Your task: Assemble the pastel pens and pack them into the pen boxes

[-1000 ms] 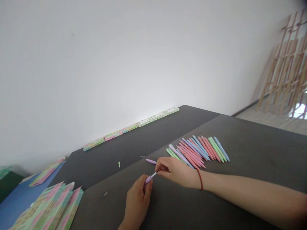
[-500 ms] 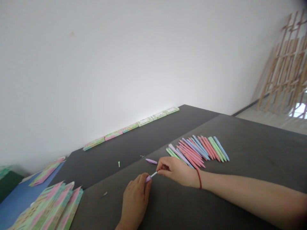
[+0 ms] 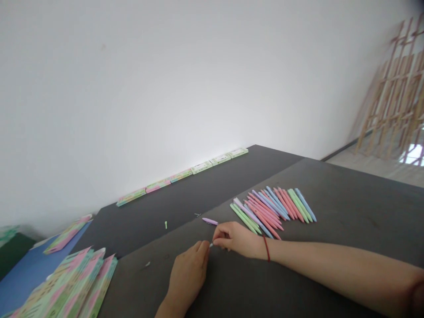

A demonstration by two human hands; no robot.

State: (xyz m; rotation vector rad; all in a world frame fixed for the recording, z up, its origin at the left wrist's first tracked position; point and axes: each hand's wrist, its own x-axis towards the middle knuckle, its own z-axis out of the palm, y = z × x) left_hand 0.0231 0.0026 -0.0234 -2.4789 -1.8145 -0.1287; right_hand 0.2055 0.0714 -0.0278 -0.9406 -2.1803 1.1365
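Observation:
My left hand [image 3: 189, 273] is closed at the lower middle, its fingers wrapped round a pen part that they now mostly hide. Between the two hands a short bit of a white refill [image 3: 211, 244] shows, its near end pinched by my right hand [image 3: 233, 240], which wears a red string. Just beyond the fingertips lies a loose purple pen piece [image 3: 210, 221]. Beside my right hand several pink, green, blue and purple pens [image 3: 265, 207] lie in a slanting row. A small green piece [image 3: 166, 225] rests farther left on the dark table [image 3: 218, 194].
Flat printed boxes [image 3: 159, 185] line the wall side of the table. More printed packs [image 3: 77, 282] overlap at the lower left, near a blue surface [image 3: 20, 276] and a dark green box [image 3: 15, 254]. Wooden racks [image 3: 394, 97] stand at the far right.
My right hand has moved left and slightly down, closer to my left hand. Less of the white refill shows, and the purple barrel in my left hand is now hidden.

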